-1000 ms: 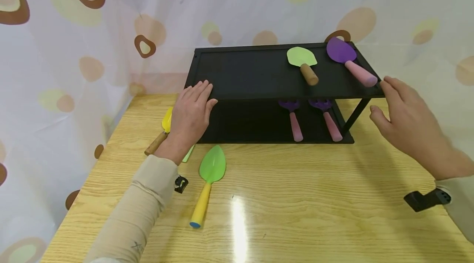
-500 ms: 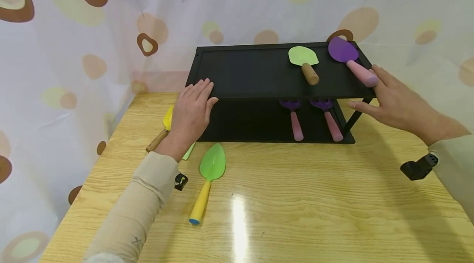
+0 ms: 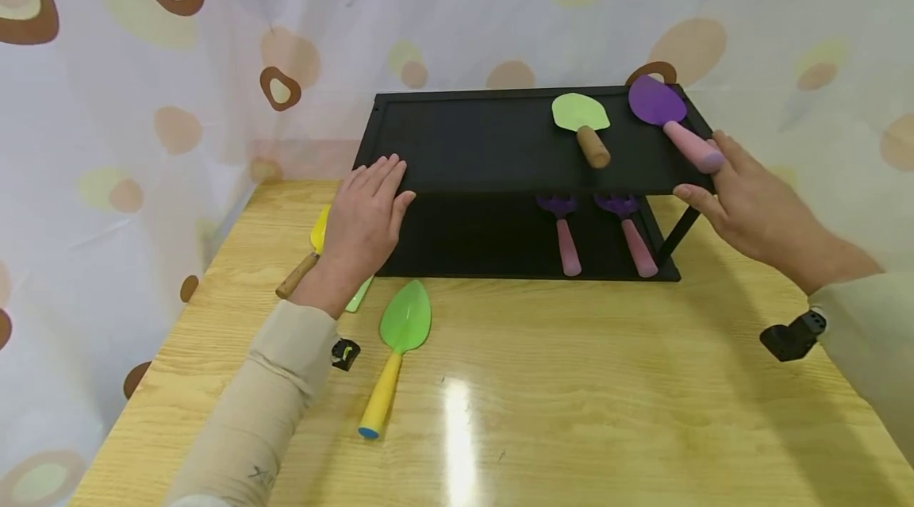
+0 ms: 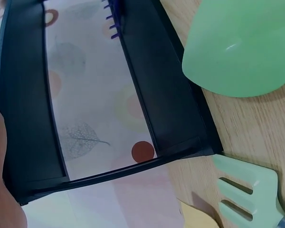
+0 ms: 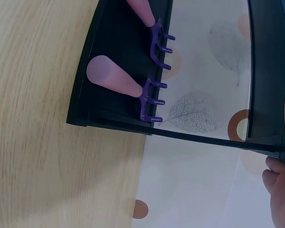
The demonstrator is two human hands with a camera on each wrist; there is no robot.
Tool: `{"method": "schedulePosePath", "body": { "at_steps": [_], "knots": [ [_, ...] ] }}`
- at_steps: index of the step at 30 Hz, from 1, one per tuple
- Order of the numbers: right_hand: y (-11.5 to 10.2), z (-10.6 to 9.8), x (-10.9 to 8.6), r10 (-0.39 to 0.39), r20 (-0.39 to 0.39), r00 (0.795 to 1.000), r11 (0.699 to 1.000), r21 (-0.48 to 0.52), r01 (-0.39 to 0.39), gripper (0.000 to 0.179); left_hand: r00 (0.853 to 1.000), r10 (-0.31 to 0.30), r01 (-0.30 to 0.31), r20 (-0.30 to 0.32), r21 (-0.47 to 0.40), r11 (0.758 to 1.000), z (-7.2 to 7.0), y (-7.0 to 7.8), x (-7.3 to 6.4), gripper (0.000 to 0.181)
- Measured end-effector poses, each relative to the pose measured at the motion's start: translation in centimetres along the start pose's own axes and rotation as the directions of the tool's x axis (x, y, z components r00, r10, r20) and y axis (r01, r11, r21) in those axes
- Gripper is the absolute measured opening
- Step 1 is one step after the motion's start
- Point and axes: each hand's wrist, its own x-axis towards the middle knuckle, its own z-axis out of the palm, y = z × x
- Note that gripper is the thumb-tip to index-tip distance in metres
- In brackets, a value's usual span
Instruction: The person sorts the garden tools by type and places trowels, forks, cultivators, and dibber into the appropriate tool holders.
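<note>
A black two-tier shelf (image 3: 464, 142) stands on the wooden table. My left hand (image 3: 364, 221) rests on its top board at the front left corner, fingers straight. At the other end my right hand (image 3: 760, 201) grips the front right corner, thumb at the front edge and fingers over the side. On top lie a light green hand trowel (image 3: 580, 112) with a wooden handle and a purple trowel (image 3: 657, 101) with a pink handle, close to my right fingers. Two purple garden forks with pink handles, one left (image 3: 567, 245) and one right (image 3: 638, 247), lie on the lower tier.
In front of the shelf lies a green trowel (image 3: 405, 324) with a yellow handle. Left of the shelf are a yellow trowel (image 3: 319, 231) and a light green fork (image 4: 251, 185), both partly hidden by my left arm in the head view. A patterned curtain (image 3: 464, 7) hangs behind.
My right hand has moved left from beside the shelf and taken hold of its front right corner. My left hand stays on the left corner. The tools lie as before.
</note>
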Motion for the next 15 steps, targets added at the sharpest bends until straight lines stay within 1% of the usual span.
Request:
{"method": "schedulePosePath", "body": {
  "at_steps": [3,7,11,15],
  "knots": [
    [-0.21,0.33,-0.37,0.0,-0.007,1.0,1.0,-0.006,-0.001,0.062,1.0,0.011,-0.011,-0.004,-0.002,1.0,0.03,-0.05,-0.31,0.049],
    [-0.28,0.58,-0.69,0.02,0.003,1.0,1.0,-0.022,-0.02,0.064,1.0,0.008,-0.008,-0.017,-0.005,1.0,0.03,-0.09,-0.65,0.049],
    [-0.15,0.43,-0.65,0.038,0.008,0.999,0.999,-0.035,-0.037,0.067,0.999,0.009,-0.01,-0.032,-0.015,1.0,0.0,-0.11,-0.45,0.049],
    [-0.04,0.27,-0.44,0.05,0.012,0.999,0.998,-0.037,-0.049,0.067,1.0,-0.002,0.002,-0.008,-0.024,1.0,-0.08,-0.06,-0.1,0.05]
  ]
}}
